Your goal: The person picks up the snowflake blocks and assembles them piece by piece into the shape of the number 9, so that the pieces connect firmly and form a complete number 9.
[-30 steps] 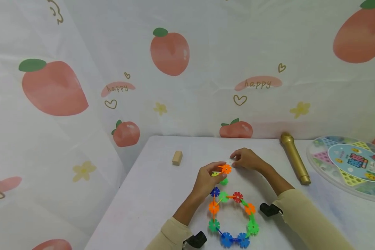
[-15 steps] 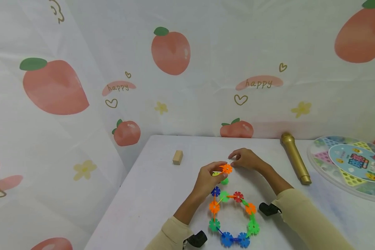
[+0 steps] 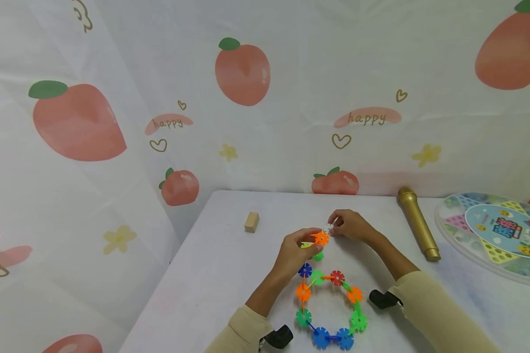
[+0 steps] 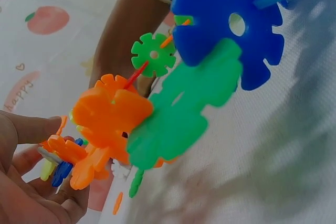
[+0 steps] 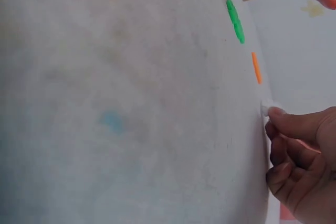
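Colourful plastic snowflake discs are slotted together into a ring, with a green disc (image 3: 358,321) on its right and a blue disc (image 3: 321,338) at the front. From its far left a short chain runs back through a dark blue disc (image 3: 305,270). My left hand (image 3: 289,255) grips the far part of this chain, at an orange disc (image 3: 321,239); its fingers cover some of the pieces. Just beyond it, my right hand (image 3: 351,225) pinches a small white snowflake disc (image 3: 329,227). In the right wrist view, thumb and fingers of the right hand (image 5: 302,156) close on the white piece at its edge.
A wooden block (image 3: 251,222) lies at the back left of the white table (image 3: 194,274). At the right are a gold microphone-like stick (image 3: 418,224) and a round transparent game-board case (image 3: 494,230). A green disc (image 5: 235,21) and an orange disc (image 5: 256,68) lie loose.
My right hand has drawn slightly right and its fingers have curled in, with the white disc now showing at the fingertips. The left hand and the ring stay nearly still.
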`<state>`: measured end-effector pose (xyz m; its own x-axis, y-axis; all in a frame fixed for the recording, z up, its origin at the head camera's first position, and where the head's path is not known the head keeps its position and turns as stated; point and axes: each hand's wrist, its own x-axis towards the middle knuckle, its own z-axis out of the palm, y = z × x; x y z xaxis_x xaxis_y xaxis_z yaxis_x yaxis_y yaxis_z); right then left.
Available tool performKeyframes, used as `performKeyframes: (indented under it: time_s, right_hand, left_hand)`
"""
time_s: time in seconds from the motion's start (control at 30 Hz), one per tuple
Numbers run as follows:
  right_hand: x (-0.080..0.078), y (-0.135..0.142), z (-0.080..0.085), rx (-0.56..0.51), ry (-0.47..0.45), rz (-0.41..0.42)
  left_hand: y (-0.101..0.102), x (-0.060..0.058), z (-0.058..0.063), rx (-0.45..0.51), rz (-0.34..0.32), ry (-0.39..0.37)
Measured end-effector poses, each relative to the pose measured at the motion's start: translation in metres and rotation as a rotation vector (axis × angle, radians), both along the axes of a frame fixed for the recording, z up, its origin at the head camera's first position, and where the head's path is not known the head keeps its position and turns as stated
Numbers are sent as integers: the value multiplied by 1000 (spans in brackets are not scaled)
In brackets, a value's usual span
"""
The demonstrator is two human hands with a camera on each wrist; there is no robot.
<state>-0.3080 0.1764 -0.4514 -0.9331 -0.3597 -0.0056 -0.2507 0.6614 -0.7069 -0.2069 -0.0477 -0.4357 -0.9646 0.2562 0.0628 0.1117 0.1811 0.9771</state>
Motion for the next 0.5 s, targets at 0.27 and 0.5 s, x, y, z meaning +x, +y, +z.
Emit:
performKeyframes:
  time_s: [0.27,0.5]
  right_hand:
    - [14,7,3,-40,-5,43]
    - [33,11,13,-138,-53,40]
  left_hand:
    - [0,-2,-1,-5,3,-9]
    - [-1,-1,-3,0,7,-11]
